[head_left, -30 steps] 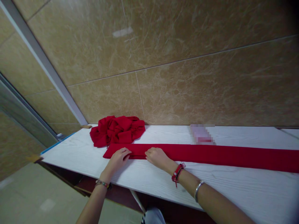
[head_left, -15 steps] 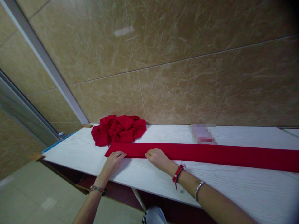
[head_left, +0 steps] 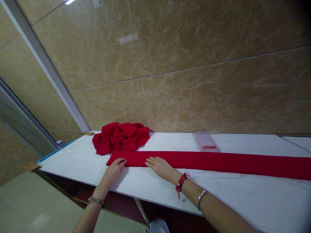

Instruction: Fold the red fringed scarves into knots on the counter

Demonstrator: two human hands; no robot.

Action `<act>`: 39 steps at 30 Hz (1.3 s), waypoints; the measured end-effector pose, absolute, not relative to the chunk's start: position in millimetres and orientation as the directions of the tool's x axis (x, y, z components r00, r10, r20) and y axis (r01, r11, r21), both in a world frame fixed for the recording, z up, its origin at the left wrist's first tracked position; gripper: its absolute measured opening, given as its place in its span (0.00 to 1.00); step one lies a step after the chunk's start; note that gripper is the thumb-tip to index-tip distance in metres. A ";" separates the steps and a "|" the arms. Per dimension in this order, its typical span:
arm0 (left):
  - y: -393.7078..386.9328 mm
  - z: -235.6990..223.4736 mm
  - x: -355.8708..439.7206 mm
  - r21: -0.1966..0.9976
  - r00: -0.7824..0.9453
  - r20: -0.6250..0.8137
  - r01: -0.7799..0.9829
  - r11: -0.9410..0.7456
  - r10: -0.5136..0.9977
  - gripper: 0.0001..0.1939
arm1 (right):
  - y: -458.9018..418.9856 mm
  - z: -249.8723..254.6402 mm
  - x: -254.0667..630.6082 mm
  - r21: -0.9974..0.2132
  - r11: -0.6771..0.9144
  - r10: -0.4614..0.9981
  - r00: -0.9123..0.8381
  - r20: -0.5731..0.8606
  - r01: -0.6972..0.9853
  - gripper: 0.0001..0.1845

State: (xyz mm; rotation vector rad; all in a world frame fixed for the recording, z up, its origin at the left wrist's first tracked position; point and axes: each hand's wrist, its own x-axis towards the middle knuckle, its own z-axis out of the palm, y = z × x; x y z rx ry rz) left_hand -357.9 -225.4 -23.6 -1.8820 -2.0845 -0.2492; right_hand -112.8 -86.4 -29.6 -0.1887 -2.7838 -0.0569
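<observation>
A long, flat strip of red cloth [head_left: 206, 161] runs across the tabletop and out of view on the right. Near its slanted left end, my left hand [head_left: 116, 169] has its thumb and fingers bent together on the front edge, seemingly pinching the fabric. My right hand [head_left: 159, 166] lies a little further right, palm down, its fingers stretched out flat over the strip. Behind the strip's left end sits a crumpled heap of red cloth [head_left: 121, 138].
Both cloths are on a white wood-grain table [head_left: 80, 158] with open shelf space [head_left: 116, 202] beneath. A blurred-out small flat item [head_left: 205, 141] lies behind the strip. Brown marbled tiles [head_left: 182, 103] form the wall at the table's back edge.
My right hand's fingers have gone from curled at the strip's edge to stretched out flat on it. The left hand stays near the strip's end. The view has shifted slightly.
</observation>
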 end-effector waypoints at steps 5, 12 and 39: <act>-208.4 -14.9 -326.7 -0.090 -0.032 0.284 0.994 0.059 0.958 0.23 | -87.5 -26.7 -115.8 -0.007 0.989 0.142 -0.932 0.334 0.148 0.21; -187.5 -28.5 -297.4 0.002 -0.124 0.140 0.992 0.125 0.982 0.22 | -85.6 -24.7 -98.3 -0.149 0.969 0.230 -0.944 0.237 0.198 0.26; -163.8 -25.2 -309.5 -0.059 -0.429 0.265 0.887 0.459 0.864 0.23 | -92.2 -12.2 -156.5 -0.260 0.898 0.423 -0.863 0.277 0.356 0.28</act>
